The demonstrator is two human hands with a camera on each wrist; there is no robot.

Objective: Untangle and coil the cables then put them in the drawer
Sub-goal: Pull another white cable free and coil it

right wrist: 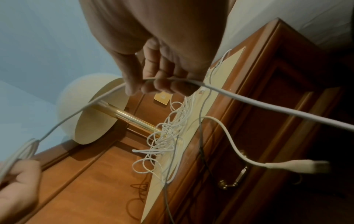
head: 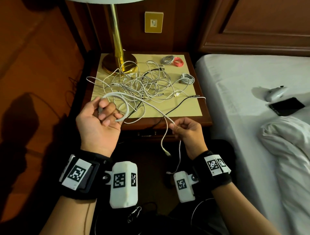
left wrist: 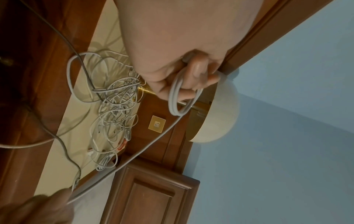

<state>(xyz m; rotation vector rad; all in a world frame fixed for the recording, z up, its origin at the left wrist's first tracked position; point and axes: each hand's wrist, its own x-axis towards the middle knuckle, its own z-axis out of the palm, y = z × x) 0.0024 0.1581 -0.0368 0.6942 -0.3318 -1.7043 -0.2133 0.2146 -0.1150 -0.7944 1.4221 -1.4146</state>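
While coiling: left hand [head: 99, 117] grips cable [head: 147, 104] loops, right hand [head: 186, 129] pinches its tail.
Next: wrap tail, drawer [right wrist: 247, 151] shut, tangle [head: 139, 83] mid-nightstand.

Lamp shade [head: 104, 0], head view: cut off by the upper edge of the frame, only its lower rim being shown. Tangle of cables [head: 137, 83], centre: individual strands cannot be separated, and the connector types are too small to be told. White cable [right wrist: 268, 106], right wrist view: cut off at the right edge; its plug [right wrist: 298, 166], lower right, is blurred. Right hand [left wrist: 34, 209], left wrist view: blurred and cropped by the lower left corner. Left hand [right wrist: 17, 189], right wrist view: cropped at the left edge. Drawer [head: 151, 134], head view: largely hidden in shadow behind the hands.
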